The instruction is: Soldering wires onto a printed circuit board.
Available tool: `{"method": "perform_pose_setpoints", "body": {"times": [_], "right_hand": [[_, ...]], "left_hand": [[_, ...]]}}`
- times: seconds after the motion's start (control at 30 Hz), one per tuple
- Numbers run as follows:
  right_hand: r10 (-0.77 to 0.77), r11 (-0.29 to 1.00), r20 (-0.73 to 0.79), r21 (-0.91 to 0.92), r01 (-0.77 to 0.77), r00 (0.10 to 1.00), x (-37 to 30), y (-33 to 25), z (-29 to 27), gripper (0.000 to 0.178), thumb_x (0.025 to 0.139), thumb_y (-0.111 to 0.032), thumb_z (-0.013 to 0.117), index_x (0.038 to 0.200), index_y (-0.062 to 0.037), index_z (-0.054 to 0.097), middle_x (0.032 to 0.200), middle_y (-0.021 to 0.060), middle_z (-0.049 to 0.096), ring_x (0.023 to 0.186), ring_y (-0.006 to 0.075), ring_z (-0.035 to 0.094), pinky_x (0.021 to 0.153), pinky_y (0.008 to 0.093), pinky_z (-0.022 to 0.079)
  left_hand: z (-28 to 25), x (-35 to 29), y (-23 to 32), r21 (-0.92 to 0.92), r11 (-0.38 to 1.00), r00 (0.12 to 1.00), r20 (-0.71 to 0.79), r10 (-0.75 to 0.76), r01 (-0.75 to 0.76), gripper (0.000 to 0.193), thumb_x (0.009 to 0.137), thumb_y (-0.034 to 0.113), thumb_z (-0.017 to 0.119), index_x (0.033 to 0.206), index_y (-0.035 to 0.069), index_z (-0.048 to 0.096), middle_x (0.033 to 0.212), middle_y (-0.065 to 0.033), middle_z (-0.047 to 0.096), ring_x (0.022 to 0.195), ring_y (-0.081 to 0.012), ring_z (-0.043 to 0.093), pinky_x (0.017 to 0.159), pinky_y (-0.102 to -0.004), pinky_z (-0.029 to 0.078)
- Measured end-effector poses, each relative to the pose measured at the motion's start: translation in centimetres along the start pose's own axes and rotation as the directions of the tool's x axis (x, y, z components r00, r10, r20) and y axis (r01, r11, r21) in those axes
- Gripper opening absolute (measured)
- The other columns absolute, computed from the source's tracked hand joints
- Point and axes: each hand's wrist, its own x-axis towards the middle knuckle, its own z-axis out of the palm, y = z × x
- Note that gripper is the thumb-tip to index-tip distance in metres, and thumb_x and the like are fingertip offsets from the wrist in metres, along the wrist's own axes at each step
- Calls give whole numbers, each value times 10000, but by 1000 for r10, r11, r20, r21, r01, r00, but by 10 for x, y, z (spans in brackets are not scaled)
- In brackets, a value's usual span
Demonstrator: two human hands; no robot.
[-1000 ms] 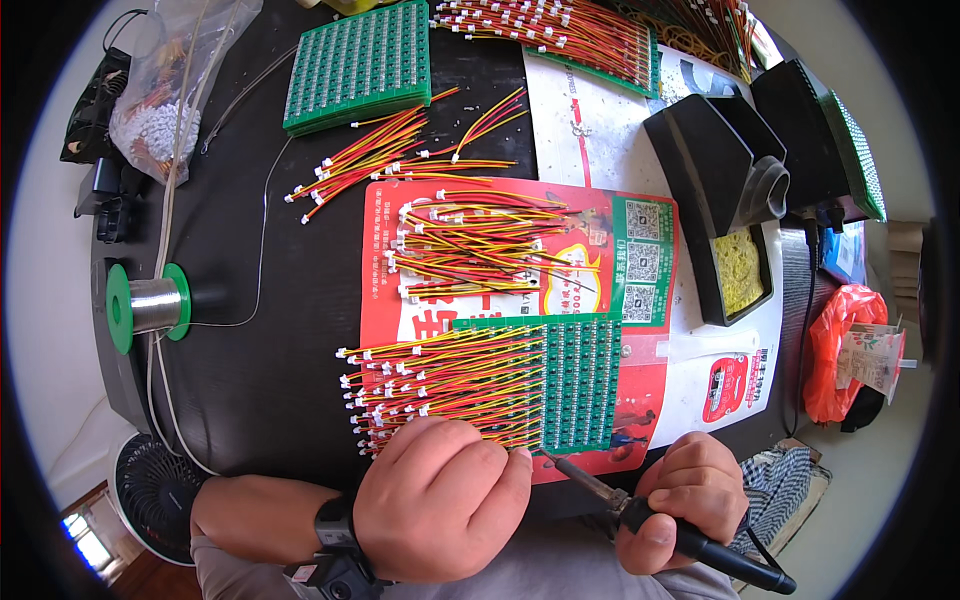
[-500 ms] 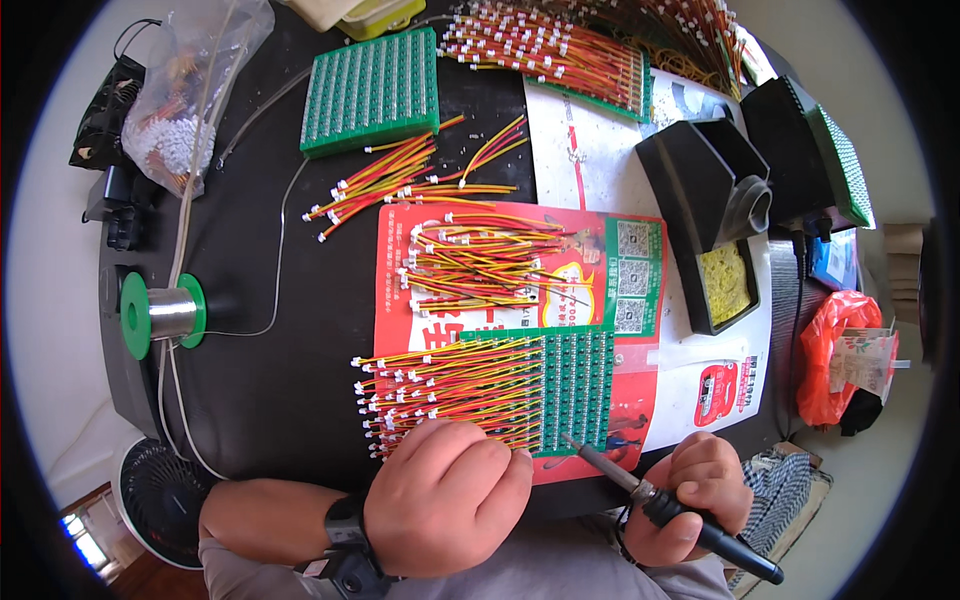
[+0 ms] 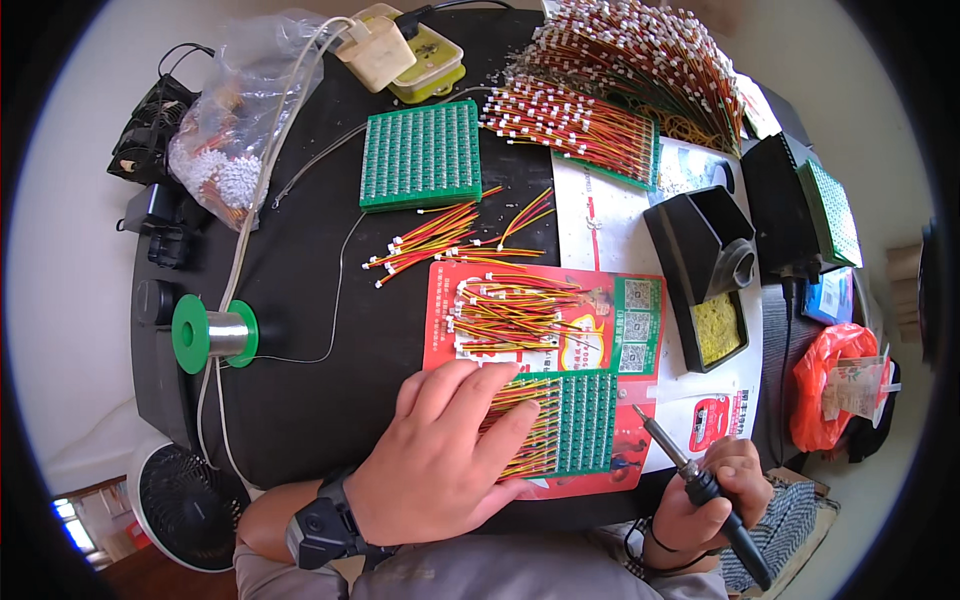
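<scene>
My left hand (image 3: 440, 455) lies over the wired side of a green circuit board panel (image 3: 588, 425), its fingers spread on the red and yellow wires (image 3: 522, 455). Those wires run leftward from the panel and partly vanish under the hand. In my right hand (image 3: 725, 492) is a soldering iron (image 3: 670, 443), its tip pointing up and left, apart from the panel's right edge. The panel rests on a red printed sheet (image 3: 440, 345). Just beyond it lies a bunch of loose wires (image 3: 515, 312) with white connectors.
A solder spool (image 3: 228, 334) stands at left. Farther back are a stack of green panels (image 3: 420, 155), more loose wires (image 3: 430, 235) and a wired panel (image 3: 590, 125). The iron's stand (image 3: 700, 240) with yellow sponge (image 3: 718, 328) is at right, near a red bag (image 3: 830, 385).
My left hand has opened from a curled grip and spread over the wires. The soldering iron has moved off the panel to the right. The view has shifted.
</scene>
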Motion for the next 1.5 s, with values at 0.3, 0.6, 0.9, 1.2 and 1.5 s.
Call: {"method": "perform_pose_setpoints", "body": {"times": [0.3, 0.6, 0.9, 1.2, 1.5], "right_hand": [[2, 1000, 91, 7, -2, 996, 1, 3, -6, 405, 1019, -418, 530, 996, -23, 448, 659, 71, 448, 538, 163, 411, 496, 308, 376], [55, 997, 59, 54, -58, 997, -1, -4, -3, 357, 1022, -399, 515, 965, -48, 483, 676, 50, 411, 624, 162, 418, 576, 313, 352], [-11, 999, 81, 35, 8, 997, -1, 2, -7, 371, 1014, -382, 540, 1005, -21, 458, 662, 66, 449, 540, 162, 419, 508, 307, 379], [-68, 997, 256, 43, 59, 964, 6, 3, -14, 420, 977, -395, 637, 1134, -28, 504, 664, 50, 509, 571, 195, 508, 526, 334, 408], [-103, 994, 521, 22, 108, 847, 12, 2, 6, 459, 825, -98, 782, 1232, -48, 575, 1016, 203, 731, 646, 259, 673, 566, 343, 550]], "left_hand": [[-11, 5, 1, 30, 999, 1000, -5, 24, -24, 646, 608, 361, 903, 1131, 68, 662, 1208, -143, 542, 1121, -345, 506, 931, -492, 409], [-8, 17, -50, -64, 990, 866, -478, -144, 129, 176, 768, -3, 773, 924, 17, 695, 918, -115, 664, 834, -281, 648, 750, -370, 515], [-1, 23, -56, -32, 992, 881, -456, -123, 122, 103, 781, -9, 753, 866, 16, 700, 893, -95, 684, 834, -281, 670, 733, -361, 525], [-3, 27, -54, -9, 994, 878, -467, -104, 113, 145, 767, -42, 743, 892, 7, 687, 890, -114, 673, 826, -305, 660, 740, -378, 523], [-3, 25, -55, -9, 994, 897, -430, -100, 106, 150, 748, -62, 745, 838, 2, 644, 896, -107, 683, 817, -294, 660, 734, -370, 517]]}}
